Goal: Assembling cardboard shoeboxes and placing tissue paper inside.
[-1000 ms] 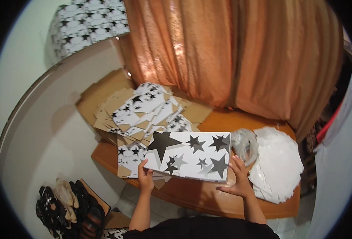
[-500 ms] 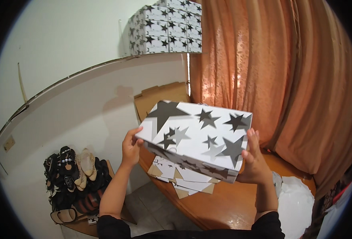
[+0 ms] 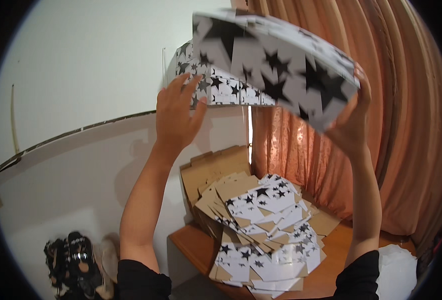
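A white box with black and grey stars (image 3: 276,65) is raised up high, tilted down to the right and slightly blurred. My right hand (image 3: 353,117) grips its right end, thumb beneath and fingers over the edge. Off the box, my left hand (image 3: 178,110) has its fingers spread and holds nothing. It is in front of a stack of matching star boxes (image 3: 225,91) on the wall shelf (image 3: 126,117). The lifted box hides much of that stack.
Below, flat star-printed cardboard pieces (image 3: 261,260) lie heaped on a wooden table (image 3: 193,245), with a brown carton (image 3: 216,162) behind. Orange curtains (image 3: 406,125) hang at the right. A white plastic bag (image 3: 396,272) is at lower right, dark shoes (image 3: 78,265) at lower left.
The box has risen from above the table to the height of the shelf. My left hand has let go of it and moved up. The view has tilted upward.
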